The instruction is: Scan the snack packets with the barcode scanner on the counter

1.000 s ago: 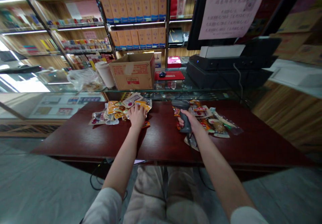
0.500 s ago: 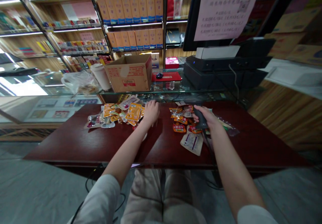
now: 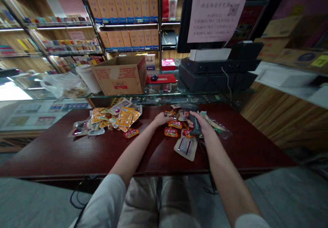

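My right hand (image 3: 201, 122) is wrapped around the grip of a dark handheld barcode scanner (image 3: 195, 125), its cable hanging down over the table edge. At the left side of the right-hand pile, my left hand (image 3: 162, 118) has its fingers closed on a small shiny snack packet (image 3: 170, 114). Orange-and-red snack packets (image 3: 171, 131) lie just below that hand. A larger pale pouch with a purple stripe (image 3: 186, 147) lies nearest me in this pile. To the left is another pile with yellow-orange packets (image 3: 124, 116), and one red packet (image 3: 131, 132) rests at its near edge.
The dark red table (image 3: 102, 156) meets a glass counter bearing an open cardboard box (image 3: 120, 76), a white cup (image 3: 89, 78), a plastic bag (image 3: 63, 84) and a mouse (image 3: 154, 77). A monitor (image 3: 185, 26) with a paper sign stands behind. A long clear packet (image 3: 217, 125) lies right.
My left hand has moved right, from beside the left pile to the right-hand pile, and grips a packet there. A red packet now shows at the left pile's edge. The view has shifted right.
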`<act>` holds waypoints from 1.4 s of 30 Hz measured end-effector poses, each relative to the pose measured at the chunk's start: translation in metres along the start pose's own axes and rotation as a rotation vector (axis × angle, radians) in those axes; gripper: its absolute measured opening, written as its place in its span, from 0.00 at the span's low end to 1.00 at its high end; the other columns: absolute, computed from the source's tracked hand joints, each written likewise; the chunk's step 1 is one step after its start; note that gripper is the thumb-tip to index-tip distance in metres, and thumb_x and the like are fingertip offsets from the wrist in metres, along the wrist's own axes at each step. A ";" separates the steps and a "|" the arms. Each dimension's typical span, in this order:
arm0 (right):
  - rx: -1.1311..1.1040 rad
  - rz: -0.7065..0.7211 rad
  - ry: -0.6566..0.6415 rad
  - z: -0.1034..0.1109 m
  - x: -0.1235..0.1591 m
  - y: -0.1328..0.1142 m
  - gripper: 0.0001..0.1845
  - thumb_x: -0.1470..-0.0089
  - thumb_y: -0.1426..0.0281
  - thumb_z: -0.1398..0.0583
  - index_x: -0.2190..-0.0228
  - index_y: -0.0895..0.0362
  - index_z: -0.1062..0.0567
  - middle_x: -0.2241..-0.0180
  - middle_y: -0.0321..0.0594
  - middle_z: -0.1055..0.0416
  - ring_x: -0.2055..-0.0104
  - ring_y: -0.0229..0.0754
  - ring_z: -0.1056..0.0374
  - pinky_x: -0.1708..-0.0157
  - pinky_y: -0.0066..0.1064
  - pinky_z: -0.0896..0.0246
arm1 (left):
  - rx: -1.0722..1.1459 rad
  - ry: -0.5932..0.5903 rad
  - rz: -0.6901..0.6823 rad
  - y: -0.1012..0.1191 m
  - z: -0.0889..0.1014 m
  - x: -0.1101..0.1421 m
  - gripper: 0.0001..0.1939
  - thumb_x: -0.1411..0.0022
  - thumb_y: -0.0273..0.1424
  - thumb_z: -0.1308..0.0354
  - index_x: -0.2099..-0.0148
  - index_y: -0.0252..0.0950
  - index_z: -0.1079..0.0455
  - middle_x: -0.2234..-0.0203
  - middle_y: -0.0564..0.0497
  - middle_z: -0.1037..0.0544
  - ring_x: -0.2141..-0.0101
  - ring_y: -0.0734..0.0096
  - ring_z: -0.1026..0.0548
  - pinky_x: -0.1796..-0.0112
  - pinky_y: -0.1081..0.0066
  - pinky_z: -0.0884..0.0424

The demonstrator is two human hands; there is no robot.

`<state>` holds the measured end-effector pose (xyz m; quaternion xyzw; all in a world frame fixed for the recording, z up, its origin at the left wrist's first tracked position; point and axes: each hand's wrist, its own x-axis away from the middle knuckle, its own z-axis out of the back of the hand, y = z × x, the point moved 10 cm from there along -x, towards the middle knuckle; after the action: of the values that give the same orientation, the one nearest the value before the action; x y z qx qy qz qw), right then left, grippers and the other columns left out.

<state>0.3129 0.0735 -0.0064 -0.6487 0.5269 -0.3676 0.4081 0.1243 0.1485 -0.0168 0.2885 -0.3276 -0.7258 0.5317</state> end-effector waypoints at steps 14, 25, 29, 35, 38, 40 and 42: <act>-0.001 0.055 0.005 -0.014 0.010 -0.008 0.18 0.52 0.59 0.32 0.63 0.55 0.29 0.68 0.40 0.23 0.84 0.30 0.44 0.86 0.25 0.45 | 0.396 -0.017 0.146 -0.031 0.056 0.038 0.18 0.49 0.23 0.36 0.65 0.39 0.43 0.78 0.56 0.25 0.72 0.65 0.19 0.68 0.66 0.23; -0.003 0.006 -0.169 -0.099 0.006 -0.001 0.16 0.51 0.60 0.34 0.64 0.57 0.27 0.67 0.41 0.24 0.85 0.28 0.47 0.88 0.24 0.50 | 0.824 0.075 -0.112 -0.029 0.129 0.076 0.34 0.40 0.39 0.36 0.36 0.41 0.44 0.44 0.40 0.27 0.53 0.59 0.20 0.52 0.57 0.24; 0.004 -0.064 -0.310 -0.141 0.003 0.020 0.18 0.50 0.60 0.34 0.62 0.58 0.27 0.67 0.41 0.24 0.84 0.28 0.46 0.88 0.24 0.50 | 1.054 0.120 -0.088 -0.043 0.129 0.073 0.33 0.39 0.43 0.37 0.36 0.44 0.42 0.43 0.44 0.27 0.51 0.57 0.22 0.52 0.56 0.24; 0.004 -0.073 -0.352 -0.153 0.011 0.040 0.17 0.49 0.60 0.33 0.62 0.57 0.26 0.64 0.39 0.25 0.84 0.27 0.45 0.88 0.24 0.50 | 1.202 0.215 -0.056 -0.058 0.132 0.074 0.30 0.43 0.34 0.35 0.40 0.46 0.41 0.47 0.49 0.24 0.50 0.58 0.22 0.49 0.55 0.26; 0.001 -0.061 -0.348 -0.150 0.016 0.040 0.17 0.49 0.60 0.33 0.61 0.57 0.26 0.64 0.40 0.25 0.83 0.27 0.45 0.87 0.23 0.49 | 1.169 0.234 -0.089 -0.055 0.134 0.076 0.30 0.44 0.33 0.35 0.42 0.45 0.41 0.47 0.49 0.24 0.47 0.58 0.24 0.47 0.54 0.28; -0.003 -0.060 -0.355 -0.150 0.018 0.040 0.18 0.48 0.60 0.33 0.60 0.57 0.27 0.64 0.40 0.26 0.82 0.27 0.45 0.86 0.23 0.49 | 1.128 0.254 -0.107 -0.053 0.135 0.076 0.30 0.45 0.32 0.35 0.42 0.44 0.42 0.48 0.48 0.23 0.47 0.58 0.24 0.45 0.54 0.30; -0.005 -0.067 -0.370 -0.152 0.019 0.040 0.17 0.48 0.60 0.33 0.60 0.57 0.27 0.65 0.39 0.27 0.82 0.27 0.46 0.86 0.23 0.49 | 1.072 0.302 -0.104 -0.054 0.136 0.075 0.30 0.44 0.32 0.36 0.42 0.43 0.41 0.50 0.47 0.22 0.47 0.59 0.24 0.43 0.55 0.32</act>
<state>0.1634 0.0288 0.0185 -0.7232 0.4219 -0.2541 0.4842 -0.0319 0.1111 0.0200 0.6350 -0.5564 -0.4334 0.3152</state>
